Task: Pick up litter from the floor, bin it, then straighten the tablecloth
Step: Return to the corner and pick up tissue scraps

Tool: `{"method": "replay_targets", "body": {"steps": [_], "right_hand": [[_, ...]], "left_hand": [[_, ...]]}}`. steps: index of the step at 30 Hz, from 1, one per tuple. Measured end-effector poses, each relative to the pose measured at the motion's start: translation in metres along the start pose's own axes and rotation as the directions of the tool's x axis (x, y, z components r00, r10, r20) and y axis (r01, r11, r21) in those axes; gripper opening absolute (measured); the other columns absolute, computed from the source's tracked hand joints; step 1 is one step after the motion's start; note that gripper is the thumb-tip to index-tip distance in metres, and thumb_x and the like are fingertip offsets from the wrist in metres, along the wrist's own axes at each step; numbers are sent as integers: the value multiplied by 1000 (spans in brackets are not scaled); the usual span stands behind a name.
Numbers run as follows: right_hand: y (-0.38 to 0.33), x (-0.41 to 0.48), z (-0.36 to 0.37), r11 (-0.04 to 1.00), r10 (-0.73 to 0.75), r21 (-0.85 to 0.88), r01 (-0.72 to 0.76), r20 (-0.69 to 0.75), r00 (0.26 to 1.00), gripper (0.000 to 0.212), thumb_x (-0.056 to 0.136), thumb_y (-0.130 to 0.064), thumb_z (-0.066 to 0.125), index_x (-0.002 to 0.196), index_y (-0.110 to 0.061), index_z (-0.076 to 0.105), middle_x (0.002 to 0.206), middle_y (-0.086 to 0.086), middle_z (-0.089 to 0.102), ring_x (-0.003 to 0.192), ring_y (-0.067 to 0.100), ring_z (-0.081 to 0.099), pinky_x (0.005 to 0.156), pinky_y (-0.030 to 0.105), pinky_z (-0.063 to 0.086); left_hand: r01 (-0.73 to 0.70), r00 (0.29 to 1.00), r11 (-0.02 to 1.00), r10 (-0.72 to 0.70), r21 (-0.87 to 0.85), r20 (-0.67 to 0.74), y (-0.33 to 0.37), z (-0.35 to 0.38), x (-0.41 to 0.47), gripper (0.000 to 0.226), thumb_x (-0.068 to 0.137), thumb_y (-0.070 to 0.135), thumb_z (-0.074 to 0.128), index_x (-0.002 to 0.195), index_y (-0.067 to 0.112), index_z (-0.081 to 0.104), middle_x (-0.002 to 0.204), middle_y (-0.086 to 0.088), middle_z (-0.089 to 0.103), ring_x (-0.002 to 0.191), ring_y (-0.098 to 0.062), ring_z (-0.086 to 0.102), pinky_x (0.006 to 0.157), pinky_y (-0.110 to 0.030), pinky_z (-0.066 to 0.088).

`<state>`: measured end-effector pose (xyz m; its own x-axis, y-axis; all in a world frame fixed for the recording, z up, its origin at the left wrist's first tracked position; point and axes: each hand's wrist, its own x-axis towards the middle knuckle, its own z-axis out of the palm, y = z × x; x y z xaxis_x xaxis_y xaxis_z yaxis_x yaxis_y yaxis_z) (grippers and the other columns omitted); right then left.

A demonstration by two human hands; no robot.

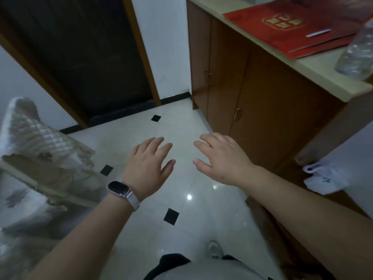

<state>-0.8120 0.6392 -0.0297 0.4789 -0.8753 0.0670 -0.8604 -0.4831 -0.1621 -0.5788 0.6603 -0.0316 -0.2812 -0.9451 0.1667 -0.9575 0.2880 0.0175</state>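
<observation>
Glossy floor (201,219), left hand (148,164), right hand (224,158) splayed

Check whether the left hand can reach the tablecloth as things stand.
Probably yes: the left hand is open and empty, and the tablecloth lies just to its left with nothing between them.

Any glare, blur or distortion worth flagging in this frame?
Head view: dim; small glints on the glossy white tiled floor; clear plastic bottle at right edge and quilted pale tablecloth at left are blurred; wide-angle bending tilts the dark doorway; left hand and right hand fairly sharp.
</observation>
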Motion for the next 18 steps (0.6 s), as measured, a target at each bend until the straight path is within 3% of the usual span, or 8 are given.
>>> {"method": "replay_targets", "body": {"steps": [9, 18], "right_hand": [[15, 119, -2, 995, -99, -18, 99, 18, 995, 54, 94, -54, 36, 140, -25, 41, 146, 0, 40, 133, 20, 32, 108, 36, 24], [-5, 301, 27, 994, -99, -35, 100, 41, 994, 53, 94, -56, 34, 138, -27, 42, 143, -1, 44, 131, 19, 36, 108, 39, 30]], "left_hand": [[79, 996, 997, -79, 0, -47, -63, 15, 65, 49, 92, 49, 41, 128, 19, 56, 134, -9, 57, 124, -32, 51, 98, -48, 43], [85, 994, 996, -87, -40, -71, -206, 50, 175, 49, 92, 49, 40, 126, 19, 59, 133, -8, 58, 123, -30, 52, 97, -45, 42]]}}
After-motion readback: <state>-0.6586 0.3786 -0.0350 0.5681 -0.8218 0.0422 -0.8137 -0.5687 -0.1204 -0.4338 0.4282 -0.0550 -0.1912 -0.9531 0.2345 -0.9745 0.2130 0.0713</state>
